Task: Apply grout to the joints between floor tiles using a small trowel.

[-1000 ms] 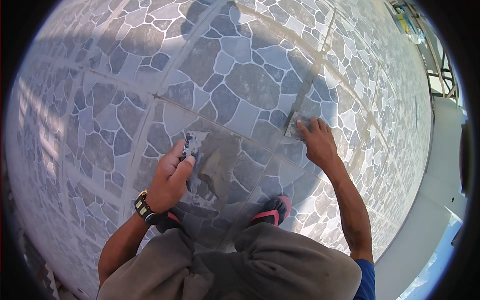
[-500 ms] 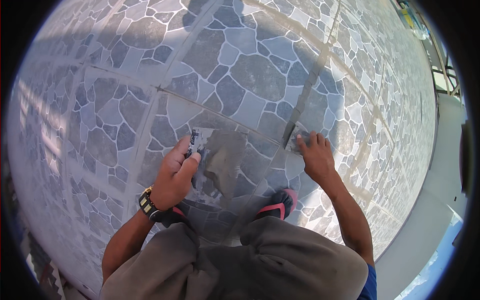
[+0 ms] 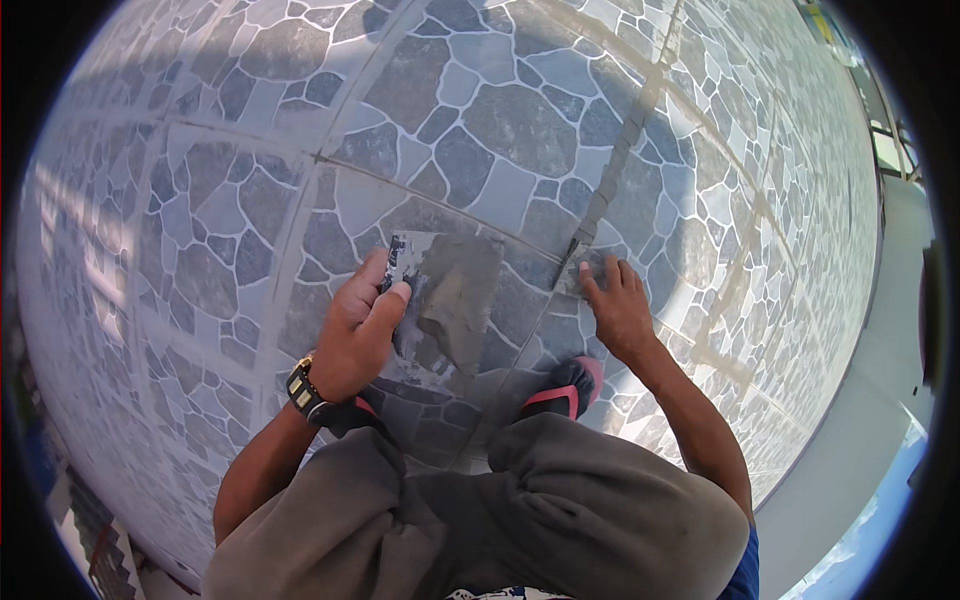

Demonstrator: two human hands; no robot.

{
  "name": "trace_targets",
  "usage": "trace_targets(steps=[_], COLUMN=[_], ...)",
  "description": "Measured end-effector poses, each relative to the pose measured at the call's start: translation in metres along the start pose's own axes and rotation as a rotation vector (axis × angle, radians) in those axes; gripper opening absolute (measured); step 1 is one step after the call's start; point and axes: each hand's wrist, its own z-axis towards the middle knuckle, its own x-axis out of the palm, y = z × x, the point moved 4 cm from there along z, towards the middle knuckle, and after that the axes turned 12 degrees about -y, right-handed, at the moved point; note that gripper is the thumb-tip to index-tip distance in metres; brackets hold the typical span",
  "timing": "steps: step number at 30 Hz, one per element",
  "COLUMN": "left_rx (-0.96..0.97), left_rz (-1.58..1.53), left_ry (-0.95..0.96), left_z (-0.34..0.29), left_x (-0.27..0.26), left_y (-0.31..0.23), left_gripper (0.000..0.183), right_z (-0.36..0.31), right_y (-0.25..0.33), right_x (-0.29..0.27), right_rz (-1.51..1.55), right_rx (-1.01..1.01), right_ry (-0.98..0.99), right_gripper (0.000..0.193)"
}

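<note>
Shifted slightly down the grout joint (image 3: 600, 205) since earlier, right hand (image 3: 617, 310) presses a small grey pad (image 3: 580, 272) flat on it; left hand (image 3: 358, 335) clamps the mortar board (image 3: 450, 300), long axis toward the knees.

Stone-patterned floor tiles (image 3: 520, 120), a pink sandal (image 3: 565, 388), a wristwatch (image 3: 303, 388).

L hand (image 3: 358, 335): fingers curled in a closed grip, thumb on top, wrist straight, forearm entering from lower left. R hand (image 3: 618, 310): palm down, fingers extended fwd and pressed flat, arm reaching from lower right. Knees bent, squat posture.
</note>
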Motion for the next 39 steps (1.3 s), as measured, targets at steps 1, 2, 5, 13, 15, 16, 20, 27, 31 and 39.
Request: trace_targets(steps=[1,2,5,13,15,16,20,27,31,39], left_rx=[-0.022,-0.02,0.015,-0.048,-0.019,0.001,-0.022,-0.055,-0.144,-0.23], left_rz=[0.088,0.091,0.027,-0.005,-0.041,-0.066,0.054,0.02,0.027,-0.072], left_ry=[0.021,0.02,0.021,-0.038,-0.045,-0.056,-0.023,0.006,0.004,-0.006], left_z=[0.0,0.002,0.004,0.001,0.004,0.004,0.001,0.0,0.005,0.037], left_x=[-0.002,-0.002,-0.002,-0.008,-0.005,-0.003,-0.004,-0.008,-0.02,-0.025], left_y=[0.002,0.002,-0.001,0.0,0.002,0.001,-0.004,-0.009,0.002,-0.005], left_gripper=[0.022,0.022,0.021,0.023,0.023,0.024,0.025,0.031,0.039,0.031], right_z=[-0.004,-0.006,0.007,0.014,0.042,0.061,0.142,0.226,0.245,0.189], right_y=[-0.003,-0.006,0.005,-0.022,-0.055,-0.076,-0.176,-0.259,-0.27,-0.185], right_x=[0.003,0.006,-0.012,-0.036,-0.051,-0.057,-0.054,-0.018,-0.008,-0.015], right_rz=[-0.006,-0.012,0.038,0.13,0.227,0.175,0.007,-0.161,-0.195,-0.018], right_rx=[0.038,0.076,0.103,0.149,0.263,0.28,0.558,0.26,0.279,0.241], right_ry=[0.052,0.104,0.118,0.137,-0.044,-0.176,-0.049,-0.106,-0.044,0.028], right_gripper=[0.062,0.064,0.065,0.043,0.03,0.025,0.02,0.028,0.034,0.047])
